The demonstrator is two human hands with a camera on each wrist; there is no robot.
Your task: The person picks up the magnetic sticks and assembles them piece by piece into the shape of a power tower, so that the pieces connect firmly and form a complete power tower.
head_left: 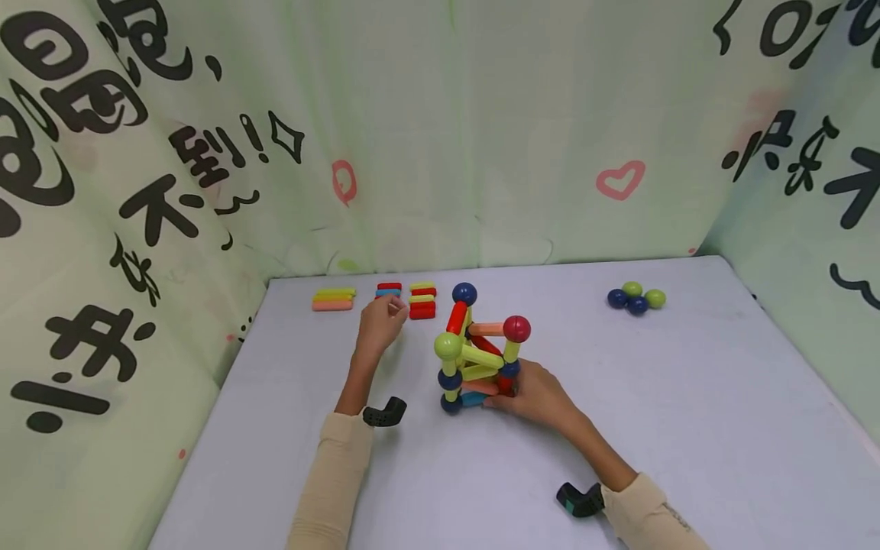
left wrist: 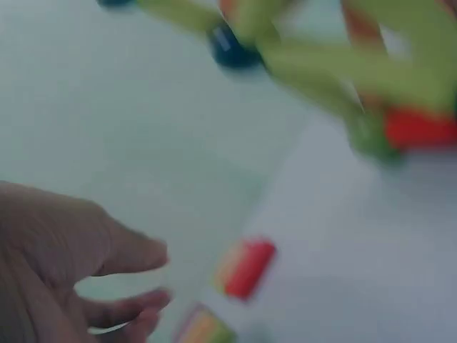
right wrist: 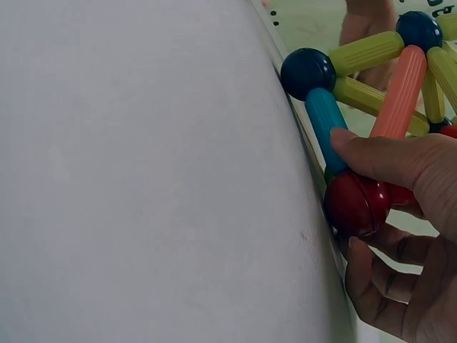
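Observation:
A structure of magnetic rods and balls (head_left: pixel 480 354) stands on the table, with yellow-green, red, salmon and blue rods joined by coloured balls. My right hand (head_left: pixel 541 393) grips its lower right corner. In the right wrist view the thumb (right wrist: pixel 378 153) presses by the blue rod (right wrist: pixel 325 128), with the other fingers curled near the red ball (right wrist: pixel 357 203). Over the loose rods at the back is my left hand (head_left: pixel 382 325), beside a small blue and red stack (head_left: pixel 389 287). The left wrist view, blurred, shows its thumb and fingers apart with nothing between them.
Yellow and salmon rods (head_left: pixel 333 299) lie at the back left. Red and yellow rods (head_left: pixel 422 301) lie right of the left hand. Several blue and green balls (head_left: pixel 637 299) sit together at the back right. Printed curtains (head_left: pixel 467 137) hang behind the table (head_left: pixel 687 412).

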